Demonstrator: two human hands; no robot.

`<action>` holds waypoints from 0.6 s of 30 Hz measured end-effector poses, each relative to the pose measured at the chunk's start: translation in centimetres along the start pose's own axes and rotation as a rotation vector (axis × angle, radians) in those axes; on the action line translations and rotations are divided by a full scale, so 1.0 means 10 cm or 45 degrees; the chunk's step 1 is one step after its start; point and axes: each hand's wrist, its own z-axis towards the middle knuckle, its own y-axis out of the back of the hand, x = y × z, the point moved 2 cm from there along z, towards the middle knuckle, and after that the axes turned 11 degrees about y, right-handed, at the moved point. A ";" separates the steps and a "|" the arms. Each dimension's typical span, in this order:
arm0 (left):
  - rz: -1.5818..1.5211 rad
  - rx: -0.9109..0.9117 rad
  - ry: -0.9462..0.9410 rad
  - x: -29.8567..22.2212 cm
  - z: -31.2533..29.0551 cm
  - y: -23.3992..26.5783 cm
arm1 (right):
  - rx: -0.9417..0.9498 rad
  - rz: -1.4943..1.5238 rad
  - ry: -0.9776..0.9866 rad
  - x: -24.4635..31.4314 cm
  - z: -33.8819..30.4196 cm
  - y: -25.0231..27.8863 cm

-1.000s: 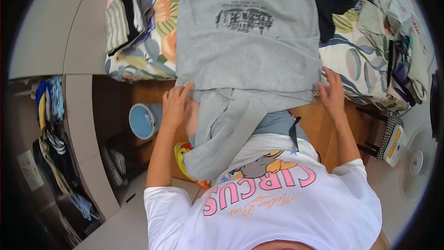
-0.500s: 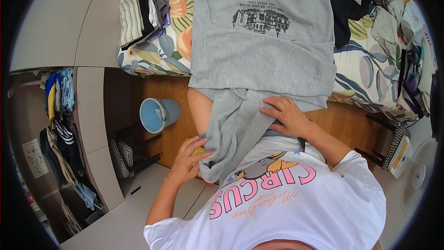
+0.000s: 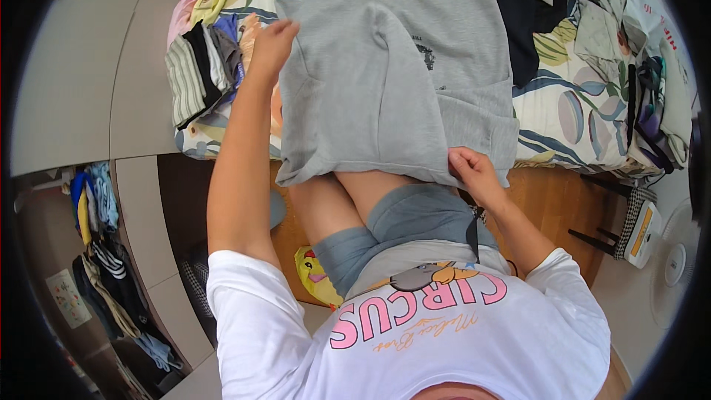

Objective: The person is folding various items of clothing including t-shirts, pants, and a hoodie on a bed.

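A grey sweatshirt [image 3: 348,104] lies spread over the near side of the bed, its lower edge hanging above my thighs. One grey flap of it, perhaps a sleeve, lies up across the body and covers most of the dark print. My left hand [image 3: 274,46] is stretched far forward at the sweatshirt's left edge, its fingers curled together against the cloth and slightly blurred. Close to my lap, my right hand [image 3: 475,174] pinches the near edge of the sweatshirt between thumb and fingers, right of the middle.
Folded clothes [image 3: 196,67] are stacked left on the flowered bed sheet [image 3: 552,130]. More clothes [image 3: 603,37] are heaped at the right. A stool [image 3: 626,226] and a white fan [image 3: 674,263] stand at right; an open wardrobe [image 3: 137,230] is at left. A yellow bag [image 3: 317,275] lies below.
The grey flap that hung over my lap has been turned up onto the sweatshirt. My left hand has moved far forward; my right hand now pinches the near edge. The view has shifted somewhat.
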 end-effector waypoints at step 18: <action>-0.633 -0.144 0.591 1.90 -1.90 -0.25 | 0.074 -1.747 0.578 -0.06 -0.74 0.67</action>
